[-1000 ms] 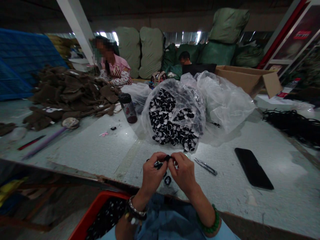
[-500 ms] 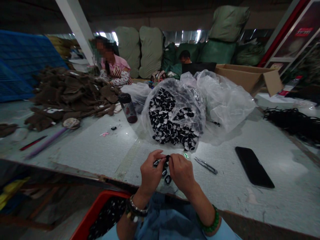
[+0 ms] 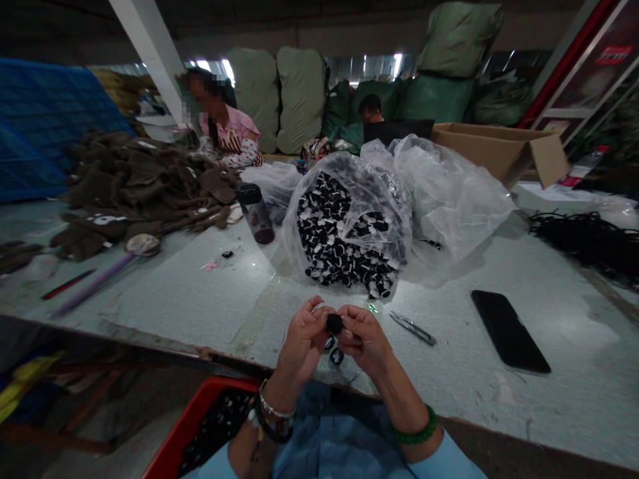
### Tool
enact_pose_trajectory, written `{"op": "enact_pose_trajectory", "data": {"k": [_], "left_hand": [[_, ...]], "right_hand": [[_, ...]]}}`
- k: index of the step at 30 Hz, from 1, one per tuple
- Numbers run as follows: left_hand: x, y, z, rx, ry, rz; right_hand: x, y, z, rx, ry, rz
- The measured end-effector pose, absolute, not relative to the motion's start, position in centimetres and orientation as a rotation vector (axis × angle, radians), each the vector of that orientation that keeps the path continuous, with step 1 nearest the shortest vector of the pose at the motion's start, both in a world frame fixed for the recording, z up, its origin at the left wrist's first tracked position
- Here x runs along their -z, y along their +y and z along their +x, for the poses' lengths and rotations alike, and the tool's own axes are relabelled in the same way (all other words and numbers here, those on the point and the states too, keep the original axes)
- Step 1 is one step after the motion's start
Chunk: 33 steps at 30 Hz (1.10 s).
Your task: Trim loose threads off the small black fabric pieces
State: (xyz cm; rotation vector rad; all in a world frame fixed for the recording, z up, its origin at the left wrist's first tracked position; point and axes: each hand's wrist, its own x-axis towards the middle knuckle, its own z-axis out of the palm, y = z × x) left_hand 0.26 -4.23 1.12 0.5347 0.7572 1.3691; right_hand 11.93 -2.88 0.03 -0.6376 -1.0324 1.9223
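Observation:
Between the fingertips of my left hand (image 3: 304, 332) and my right hand (image 3: 367, 336) is a small black fabric piece (image 3: 334, 324), pinched from both sides. Its exact kind I cannot make out. Just below my fingers, a small black-and-white piece (image 3: 337, 356) lies on the table, with another partly hidden by my hands. Beyond them sits a clear plastic bag (image 3: 349, 233) full of similar black-and-white pieces. Thread snips (image 3: 413, 328) lie to the right of my right hand.
A black phone (image 3: 510, 330) rests at the right. A dark bottle (image 3: 255, 213) and a heap of brown fabric pieces (image 3: 144, 179) are at the left. Under the table edge stands a red bin (image 3: 182, 426) of dark pieces. Two people (image 3: 232, 130) sit across the table.
Both hands have turned the small black piece, so its flat dark face now shows. My right hand's fingers have opened out from a more curled pose. The table things stay put.

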Motion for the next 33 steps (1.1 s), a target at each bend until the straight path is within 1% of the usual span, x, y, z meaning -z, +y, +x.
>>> {"op": "enact_pose_trajectory", "data": {"k": [3,7,10,12,15,20,26,28,31,33], "left_hand": [[-1.5,-4.1,-0.4,-1.292,0.788,0.628],[-2.0,-3.8,-0.9,-1.206,0.864,0.749],[-2.0,-3.7,-0.4,-1.331,0.918,0.795],[-1.8,-3.8,0.2,-1.459,0.975,0.829],[-1.5,-4.2,0.9,-1.556,1.063,0.918],[-0.9,-4.8,1.3,-1.586,1.211,1.111],[-0.2,-4.9,1.5,-1.464,1.186,1.118],[-0.2,-4.8,1.3,-1.435,1.195,1.129],[-0.2,-4.7,1.0,-1.437,1.147,1.068],[-0.1,-4.5,0.8,-1.437,1.077,1.006]], "right_hand": [[-0.6,-2.4,12.7,-1.762,-1.283,-0.736],[-1.7,-1.9,13.5,-1.307,-1.705,-0.937],[-2.3,-2.3,13.6,-0.901,-1.751,-1.139],[-2.2,-3.0,13.5,-0.777,-1.737,-1.234],[-1.6,-3.7,13.0,-0.773,-1.757,-1.273],[-0.6,-3.5,12.2,-0.773,-1.704,-1.307],[-0.4,-3.5,12.2,-0.498,-1.804,-1.279],[-0.3,-3.6,12.3,-0.456,-1.863,-1.251],[0.0,-3.6,12.3,-0.491,-1.854,-1.187],[0.3,-3.4,12.1,-0.582,-1.775,-1.14]]}}
